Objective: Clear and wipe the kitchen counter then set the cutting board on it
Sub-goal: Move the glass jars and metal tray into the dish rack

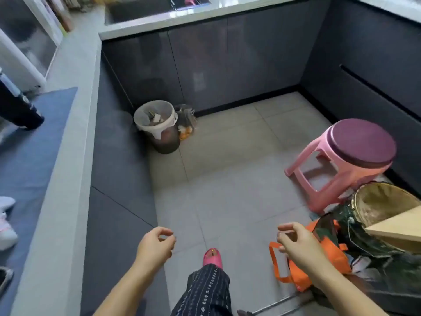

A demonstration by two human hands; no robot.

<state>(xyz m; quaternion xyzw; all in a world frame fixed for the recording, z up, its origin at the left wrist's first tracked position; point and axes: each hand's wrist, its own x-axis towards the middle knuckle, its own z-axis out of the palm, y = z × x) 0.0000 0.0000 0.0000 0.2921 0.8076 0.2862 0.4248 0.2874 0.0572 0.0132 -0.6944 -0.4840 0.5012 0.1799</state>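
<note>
The kitchen counter (66, 142) runs along the left, pale grey, with a dark blue mat (34, 151) lying on it, and continues along the back (182, 17). A light wooden board corner (396, 226), possibly the cutting board, pokes in at the right edge. My left hand (156, 244) hovers low over the floor beside the left cabinets, fingers loosely curled, holding nothing. My right hand (296, 242) hangs over an orange bag (328, 263), fingers apart and empty.
A lined trash bin (157, 126) stands in the far left corner with a plastic bag (186, 122) beside it. A pink stool (344, 160) stands at right, with a round sieve-like basket (385, 201) below it. A dark bottle (16, 103) sits on the counter.
</note>
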